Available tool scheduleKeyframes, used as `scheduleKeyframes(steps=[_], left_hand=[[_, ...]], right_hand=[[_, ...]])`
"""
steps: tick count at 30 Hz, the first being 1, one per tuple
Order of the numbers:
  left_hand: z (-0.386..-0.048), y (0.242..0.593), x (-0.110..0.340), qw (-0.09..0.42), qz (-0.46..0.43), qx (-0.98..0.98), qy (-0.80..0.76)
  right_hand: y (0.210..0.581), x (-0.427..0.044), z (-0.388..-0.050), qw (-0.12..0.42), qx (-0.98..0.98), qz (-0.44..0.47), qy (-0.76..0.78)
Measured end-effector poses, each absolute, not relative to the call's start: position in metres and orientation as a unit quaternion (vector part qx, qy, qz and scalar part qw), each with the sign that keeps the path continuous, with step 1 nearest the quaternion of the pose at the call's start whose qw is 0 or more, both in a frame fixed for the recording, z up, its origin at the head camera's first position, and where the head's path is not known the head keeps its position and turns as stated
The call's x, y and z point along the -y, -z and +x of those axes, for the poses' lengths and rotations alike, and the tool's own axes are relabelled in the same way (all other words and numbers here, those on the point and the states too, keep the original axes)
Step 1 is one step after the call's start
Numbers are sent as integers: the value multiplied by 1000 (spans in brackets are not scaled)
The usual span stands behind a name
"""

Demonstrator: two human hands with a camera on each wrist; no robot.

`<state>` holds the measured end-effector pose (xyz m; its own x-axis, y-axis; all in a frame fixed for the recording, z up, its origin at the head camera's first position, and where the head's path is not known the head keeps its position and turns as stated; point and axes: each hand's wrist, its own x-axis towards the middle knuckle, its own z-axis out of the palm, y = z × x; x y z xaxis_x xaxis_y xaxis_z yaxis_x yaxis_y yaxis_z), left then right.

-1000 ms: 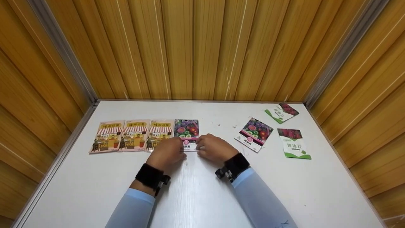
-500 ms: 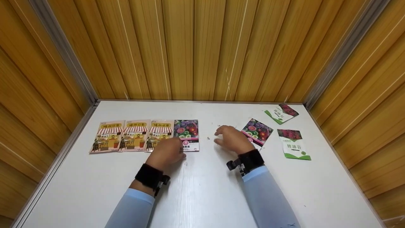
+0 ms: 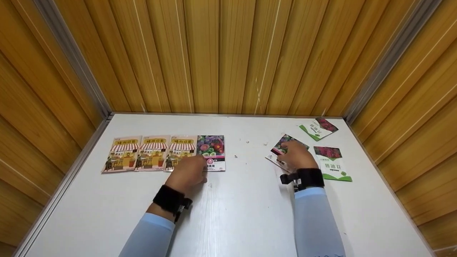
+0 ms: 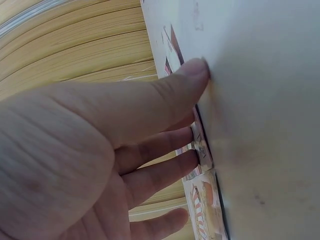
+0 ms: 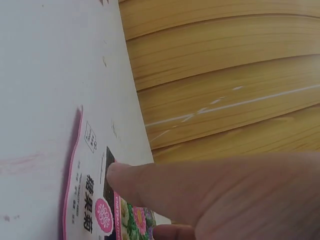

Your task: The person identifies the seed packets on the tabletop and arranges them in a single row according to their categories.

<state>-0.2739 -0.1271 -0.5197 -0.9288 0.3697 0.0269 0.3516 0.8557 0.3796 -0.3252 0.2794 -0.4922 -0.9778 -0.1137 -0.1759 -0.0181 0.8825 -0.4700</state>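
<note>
My left hand [image 3: 188, 173] rests at the lower edge of a purple-and-red flower seed packet [image 3: 211, 145], the right end of a row. In the left wrist view its thumb [image 4: 175, 82] is extended near the tabletop, and its fingertips touch the packets' edge. Three pink shop-front packets, left [image 3: 121, 154], middle [image 3: 152, 152] and right [image 3: 179, 148], lie side by side in that row. Over a second, tilted flower packet [image 3: 277, 149] lies my right hand [image 3: 299, 156], covering part of it. Its straight thumb [image 5: 135, 180] touches the packet's printed face.
Two white-and-green packets lie at the right, one [image 3: 319, 128] askew near the back edge and another [image 3: 332, 163] beside my right wrist. Small scraps dot the white table [image 3: 242, 207]. Wood-look panels [image 3: 228, 57] enclose the back and sides.
My right hand has left the row's flower packet and moved right onto the tilted one. The left hand stays in almost the same place, and the packets lie as before.
</note>
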Motion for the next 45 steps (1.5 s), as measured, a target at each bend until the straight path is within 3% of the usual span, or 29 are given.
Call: scheduleKeyframes(steps=[4, 23, 35, 45], left_hand=[[-266, 507, 122, 29, 171, -965, -197], [-263, 513, 118, -10, 179, -968, -176], [-267, 512, 118, 5, 175, -971, -164], [-266, 512, 119, 10, 173, -971, -165]], right_hand=[[498, -280, -328, 105, -968, -25, 228], [510, -211, -327, 98, -965, -144, 197], [516, -169, -319, 110, -960, -164, 196], [515, -165, -320, 95, -956, -186, 207]])
